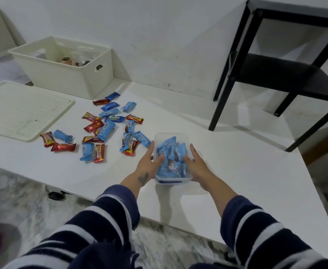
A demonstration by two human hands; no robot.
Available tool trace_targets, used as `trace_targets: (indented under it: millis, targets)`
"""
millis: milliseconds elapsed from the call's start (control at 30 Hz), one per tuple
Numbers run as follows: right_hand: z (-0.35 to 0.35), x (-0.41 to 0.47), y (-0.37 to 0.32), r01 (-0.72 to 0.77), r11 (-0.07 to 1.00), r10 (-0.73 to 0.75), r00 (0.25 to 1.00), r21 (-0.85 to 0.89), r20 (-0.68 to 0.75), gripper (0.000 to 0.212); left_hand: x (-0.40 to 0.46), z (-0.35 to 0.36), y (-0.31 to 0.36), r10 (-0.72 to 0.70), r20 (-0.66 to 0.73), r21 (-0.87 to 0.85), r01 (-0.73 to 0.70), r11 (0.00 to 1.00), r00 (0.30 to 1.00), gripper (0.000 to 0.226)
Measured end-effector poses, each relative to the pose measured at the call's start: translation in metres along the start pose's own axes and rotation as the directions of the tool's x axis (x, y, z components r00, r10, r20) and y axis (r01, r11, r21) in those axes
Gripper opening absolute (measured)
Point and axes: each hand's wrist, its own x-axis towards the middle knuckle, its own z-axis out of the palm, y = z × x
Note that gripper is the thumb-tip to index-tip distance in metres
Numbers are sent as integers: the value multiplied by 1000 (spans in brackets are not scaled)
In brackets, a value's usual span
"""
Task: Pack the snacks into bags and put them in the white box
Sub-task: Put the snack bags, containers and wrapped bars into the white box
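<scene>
Both hands grip clear plastic container [171, 137] full of blue snack packets [170, 162]: left hand [148, 162], right hand [196, 165], on white counter [237, 171]. Step: first batch packed. Next, I think: carry to cream white plastic box [66, 74], far left; loose red and blue snacks [101, 129] remain.

Glossy foil-wrapped snacks [101, 129], clear plastic container [171, 136], smooth white table [227, 171].
</scene>
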Motion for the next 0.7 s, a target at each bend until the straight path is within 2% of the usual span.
trace_targets:
  millis: [167, 333, 533, 700]
  targets:
    - [13, 8, -13, -22, 1000, 22, 1000, 1, 16, 65, 5, -19, 5, -14, 10, -8, 14, 1000, 1000, 70]
    - [51, 23, -46, 7, 1000, -7, 1000, -25, 16, 65, 16, -71, 16, 17, -21, 16, -17, 1000, 1000, 69]
    - [141, 47, -122, 82, 996, -78, 994, -47, 73, 66, 30, -189, 48, 127, -81, 35, -125, 992, 989, 65]
    - [231, 77, -197, 148, 989, -147, 988, -10, 53, 71, 44, -305, 90, 193, -129, 76, -185, 980, 973, 67]
